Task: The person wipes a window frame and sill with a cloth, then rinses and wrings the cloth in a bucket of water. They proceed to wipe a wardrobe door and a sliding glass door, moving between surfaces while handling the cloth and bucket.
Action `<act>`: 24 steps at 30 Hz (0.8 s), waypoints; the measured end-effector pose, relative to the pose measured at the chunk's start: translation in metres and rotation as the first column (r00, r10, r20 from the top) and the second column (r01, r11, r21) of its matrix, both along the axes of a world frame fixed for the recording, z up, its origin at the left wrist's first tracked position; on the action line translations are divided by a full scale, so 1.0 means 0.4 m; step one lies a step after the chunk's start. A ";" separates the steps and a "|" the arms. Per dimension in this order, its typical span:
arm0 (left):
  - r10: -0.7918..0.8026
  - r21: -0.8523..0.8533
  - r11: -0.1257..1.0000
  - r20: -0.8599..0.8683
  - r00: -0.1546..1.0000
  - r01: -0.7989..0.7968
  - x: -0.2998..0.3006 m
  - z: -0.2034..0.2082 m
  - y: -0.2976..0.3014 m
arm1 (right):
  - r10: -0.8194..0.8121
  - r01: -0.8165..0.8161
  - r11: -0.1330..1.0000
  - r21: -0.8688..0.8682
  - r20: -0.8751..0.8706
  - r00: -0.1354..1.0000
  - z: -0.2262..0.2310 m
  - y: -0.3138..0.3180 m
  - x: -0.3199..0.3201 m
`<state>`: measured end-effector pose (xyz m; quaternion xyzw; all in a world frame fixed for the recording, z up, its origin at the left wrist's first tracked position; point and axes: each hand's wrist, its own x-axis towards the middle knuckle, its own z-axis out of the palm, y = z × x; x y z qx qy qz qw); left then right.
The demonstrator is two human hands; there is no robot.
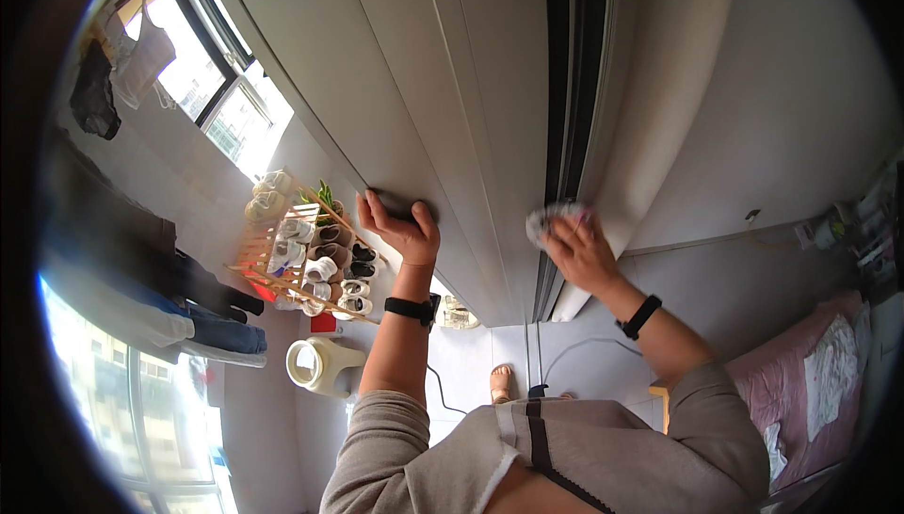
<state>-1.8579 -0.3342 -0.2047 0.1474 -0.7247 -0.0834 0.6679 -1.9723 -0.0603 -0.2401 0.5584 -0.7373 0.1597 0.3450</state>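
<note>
Where the cloth (556,220) is pressed: on the dark upright strips (577,62), seemingly, along the right side of the grey panel (452,137).
Right hand (582,248): the bunched cloth is gripped beneath bent fingers; how firmly cannot be told.
Left hand (403,232): nothing is seen held; the fingers are parted, near the panel's left edge, with the thumb set apart.
Wiping stroke: as judged, long passes along the strips are best made with even pressure, a fold being worked into the grooves.
Panel support: any sway is best resisted by the left hand.
Floor: the black cable (440,384) should be avoided by the foot (501,382).
Surroundings: a shoe rack (252,252) is seen left, a bed (782,363) near right.
</note>
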 end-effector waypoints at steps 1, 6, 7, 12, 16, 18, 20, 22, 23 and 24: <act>0.006 -0.003 1.000 -0.002 1.000 -0.006 -0.001 -0.002 -0.003 | -0.022 0.025 0.994 0.105 -0.031 0.999 -0.059 0.022 0.006; 0.045 -0.056 0.997 -0.022 0.999 -0.046 -0.008 -0.004 -0.012 | -0.062 0.064 0.998 0.005 -0.192 0.980 -0.055 0.018 -0.037; 0.063 -0.057 0.996 -0.005 0.998 -0.063 -0.009 -0.005 -0.014 | -0.065 0.053 0.996 -0.065 -0.205 0.977 0.005 0.003 -0.048; 0.105 -0.075 0.992 0.015 0.994 -0.104 -0.009 -0.016 -0.021 | -0.128 0.116 0.944 -0.310 -0.019 0.992 0.340 -0.088 -0.070; 0.112 -0.081 0.991 0.007 0.994 -0.111 -0.009 -0.019 -0.026 | -0.035 0.001 0.866 -0.500 -0.060 0.998 0.324 -0.143 -0.041; 0.110 -0.087 0.990 0.005 0.994 -0.109 -0.010 -0.019 -0.026 | -0.059 0.049 0.885 -0.462 -0.007 0.998 0.202 -0.149 -0.023; 0.108 -0.093 0.990 0.009 0.994 -0.107 -0.011 -0.017 -0.026 | -0.012 0.022 0.906 -0.422 0.027 1.000 0.049 -0.128 0.001; 0.107 -0.098 0.990 0.013 0.994 -0.105 -0.010 -0.015 -0.025 | 0.023 0.002 0.955 -0.298 0.082 0.996 -0.089 -0.076 0.027; 0.104 -0.100 0.990 0.012 0.995 -0.102 -0.009 -0.015 -0.025 | -0.017 0.035 0.990 -0.136 0.134 0.991 -0.141 -0.057 0.036; 0.097 -0.091 0.991 0.010 0.995 -0.095 -0.009 -0.015 -0.025 | -0.043 0.050 0.998 -0.046 0.147 0.988 -0.181 -0.041 0.045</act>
